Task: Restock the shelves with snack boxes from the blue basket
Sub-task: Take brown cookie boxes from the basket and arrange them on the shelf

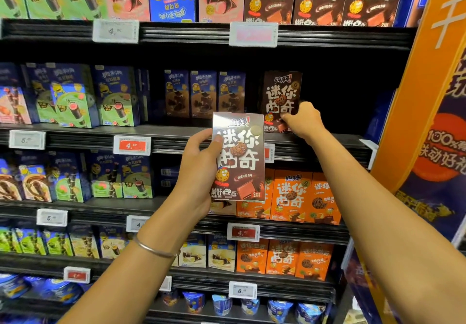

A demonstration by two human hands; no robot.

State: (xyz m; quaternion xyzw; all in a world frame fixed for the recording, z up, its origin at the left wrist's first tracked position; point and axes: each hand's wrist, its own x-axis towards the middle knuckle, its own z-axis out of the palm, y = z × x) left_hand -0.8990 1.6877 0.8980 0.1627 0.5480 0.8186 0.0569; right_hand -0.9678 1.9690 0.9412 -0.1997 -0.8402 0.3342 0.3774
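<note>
At the right end of the middle shelf [83,132] there's just one shelved box [281,94] of the brown cookies standing upright with dark empty space around it, so I'd say this is the slot being filled. The right hand [303,119] is up there with its grip pinched on that box's lower right corner, probably squaring it up or nudging it. The left hand [199,164] has its grip clamped on a matching brown cookie box [239,162], held upright in the air just in front of the shelf edge, below and left of the shelved one. Blue basket isn't in frame. So we're mid-placement, I reckon. Next move needs the held box lifted over the shelf lip and slid in beside its twin, face forward, without knocking the blue boxes [204,94] on the left.
</note>
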